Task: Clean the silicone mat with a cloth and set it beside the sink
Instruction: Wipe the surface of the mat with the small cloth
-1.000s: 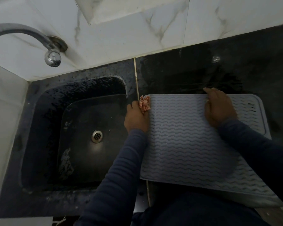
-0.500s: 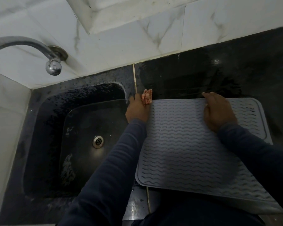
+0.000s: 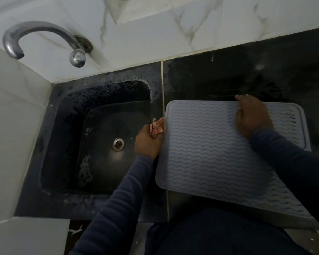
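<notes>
A grey silicone mat (image 3: pixel 206 153) with wavy ridges lies flat on the black counter, right of the sink. Its near edge hangs over the counter's front. My left hand (image 3: pixel 147 144) is closed around a small red-and-white checked cloth (image 3: pixel 157 128), pressed against the mat's left edge, over the sink rim. My right hand (image 3: pixel 252 116) lies on the mat's far edge with the fingers curled over it, holding the mat down.
The black sink (image 3: pixel 92 137) with a metal drain (image 3: pixel 118 144) sits to the left. A chrome tap (image 3: pixel 44 39) juts from the white marble-tiled wall above it. Wet black counter (image 3: pixel 247 74) stretches behind the mat. A white side wall (image 3: pixel 11 126) bounds the sink's left.
My left hand with the cloth has slid back toward me along the mat's left edge after reaching its far corner. My right hand stays on the far edge.
</notes>
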Demonstrator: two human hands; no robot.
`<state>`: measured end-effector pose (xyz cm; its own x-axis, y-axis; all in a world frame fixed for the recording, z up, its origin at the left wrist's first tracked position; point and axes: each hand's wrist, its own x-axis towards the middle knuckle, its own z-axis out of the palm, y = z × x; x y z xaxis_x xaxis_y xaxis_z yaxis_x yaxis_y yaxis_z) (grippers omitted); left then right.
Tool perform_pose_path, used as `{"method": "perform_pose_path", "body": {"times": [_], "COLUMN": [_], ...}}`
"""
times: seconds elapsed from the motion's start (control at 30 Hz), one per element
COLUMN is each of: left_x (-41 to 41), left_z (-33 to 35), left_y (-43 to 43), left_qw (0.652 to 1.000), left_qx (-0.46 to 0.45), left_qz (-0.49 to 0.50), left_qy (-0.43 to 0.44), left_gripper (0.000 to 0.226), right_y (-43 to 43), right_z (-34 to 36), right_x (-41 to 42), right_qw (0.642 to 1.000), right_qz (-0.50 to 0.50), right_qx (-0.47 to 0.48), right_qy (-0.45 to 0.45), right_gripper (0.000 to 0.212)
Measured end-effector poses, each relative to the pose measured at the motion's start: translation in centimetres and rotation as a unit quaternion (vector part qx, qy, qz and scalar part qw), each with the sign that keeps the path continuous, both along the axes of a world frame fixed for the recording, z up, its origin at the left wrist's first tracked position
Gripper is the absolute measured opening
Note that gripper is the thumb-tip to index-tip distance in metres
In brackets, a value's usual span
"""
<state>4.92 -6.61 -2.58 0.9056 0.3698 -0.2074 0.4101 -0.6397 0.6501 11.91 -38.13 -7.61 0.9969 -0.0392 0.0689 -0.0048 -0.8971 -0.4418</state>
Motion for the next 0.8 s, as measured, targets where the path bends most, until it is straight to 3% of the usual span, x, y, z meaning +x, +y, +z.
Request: {"method": "perform_pose_path", "body": {"times": [0.4,0.6,0.8], "left_x": [-2.8,-2.2,-2.4], "left_z": [0.3,-0.4,0.3], "left_y": [-2.0,-2.5,-2.8], "left_qw": [0.998,0.992,0.993], "left_qx": [-0.035,0.097,0.092], "left_qz": [-0.038,-0.072,-0.042], "left_qy": [-0.022,0.034,0.061], "left_gripper": [0.019,0.038,0.037], "right_y": [0.1,0.1,0.1], "right_z": [0.2,0.2,0.2], "right_x": [-0.3,-0.3,-0.6], "right_qw": [1.0,1.0,0.999], "right_qz": [0.01,0.011,0.007], "right_qx": [0.014,0.017,0.016], "right_qy": [-0.016,-0.021,-0.03], "right_gripper": [0.056,0.045,0.053]}}
